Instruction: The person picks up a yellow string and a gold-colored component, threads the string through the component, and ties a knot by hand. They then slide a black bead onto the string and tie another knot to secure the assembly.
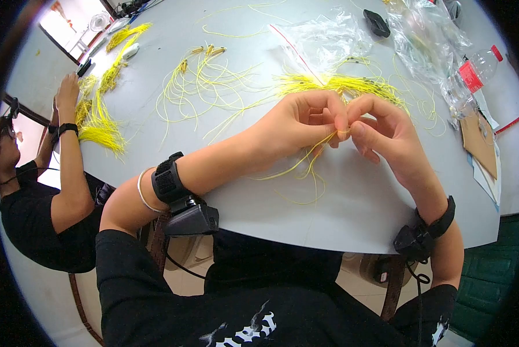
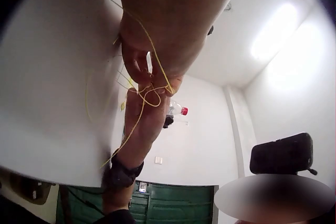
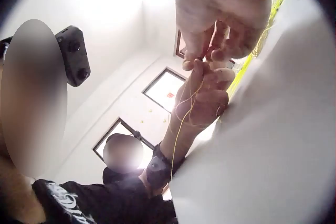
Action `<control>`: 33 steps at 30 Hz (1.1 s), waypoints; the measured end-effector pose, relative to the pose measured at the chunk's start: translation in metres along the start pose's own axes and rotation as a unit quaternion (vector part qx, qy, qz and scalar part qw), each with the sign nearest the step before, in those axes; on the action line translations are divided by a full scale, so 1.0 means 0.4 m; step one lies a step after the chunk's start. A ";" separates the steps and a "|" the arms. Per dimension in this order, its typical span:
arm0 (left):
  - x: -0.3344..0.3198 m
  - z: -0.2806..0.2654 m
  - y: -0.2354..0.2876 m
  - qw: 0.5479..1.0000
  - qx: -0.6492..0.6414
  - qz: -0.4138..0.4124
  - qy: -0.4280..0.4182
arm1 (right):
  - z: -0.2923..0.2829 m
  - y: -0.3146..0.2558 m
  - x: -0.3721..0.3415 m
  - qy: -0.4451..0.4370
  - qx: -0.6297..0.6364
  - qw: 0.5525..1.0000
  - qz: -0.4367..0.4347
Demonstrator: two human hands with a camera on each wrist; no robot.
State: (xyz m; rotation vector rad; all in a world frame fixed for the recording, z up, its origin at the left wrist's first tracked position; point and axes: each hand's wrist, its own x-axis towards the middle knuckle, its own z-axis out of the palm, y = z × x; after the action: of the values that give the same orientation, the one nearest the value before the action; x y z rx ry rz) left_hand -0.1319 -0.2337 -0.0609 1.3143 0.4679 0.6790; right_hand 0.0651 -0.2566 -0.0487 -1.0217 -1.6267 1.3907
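- A person in a black printed T-shirt sits at a pale table, a strapped device on each wrist and a thin bangle on the left arm.
- The left hand, its fingers curled, pinches a fine yellow thread between thumb and fingertip, above the table's near part.
- The right hand meets it fingertip to fingertip, thumb and forefinger closed on the same strand; the grip itself is tiny and partly hidden.
- The thread's slack falls in thin loops beneath the two hands, as both wrist views show.
- Just beyond the fingers, a thick bundle of yellow threads spreads sideways across the table, with a clear bag with a red strip behind and partly over it.
- Left of that bundle, looser yellow strands fan out in wide curls, their brownish ends gathered.
- To the right lie a brown card over papers and a clear bottle with a red cap, near crumpled plastic.
- A small black object rests toward the far side.
- At far left, a second person reaches beside more yellow bundles.
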 end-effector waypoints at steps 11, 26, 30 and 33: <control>0.005 -0.012 -0.012 1.000 0.002 0.013 -0.002 | 0.003 -0.013 -0.001 0.011 0.012 1.000 0.024; 0.001 -0.008 -0.001 0.999 0.029 0.001 0.041 | -0.057 -0.014 0.010 0.016 -0.202 0.967 -0.152; 0.002 -0.008 0.005 0.995 0.072 0.004 0.064 | -0.062 -0.003 0.019 0.019 -0.395 0.894 -0.213; 0.007 -0.009 0.003 0.993 0.086 0.016 0.082 | -0.078 -0.025 0.013 0.104 -0.144 0.983 -0.048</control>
State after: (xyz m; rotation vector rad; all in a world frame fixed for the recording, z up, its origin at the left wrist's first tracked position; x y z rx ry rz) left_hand -0.1326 -0.2290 -0.0601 1.4368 0.6522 0.7915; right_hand 0.0905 -0.2406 -0.0347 -1.1938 -1.7258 0.9671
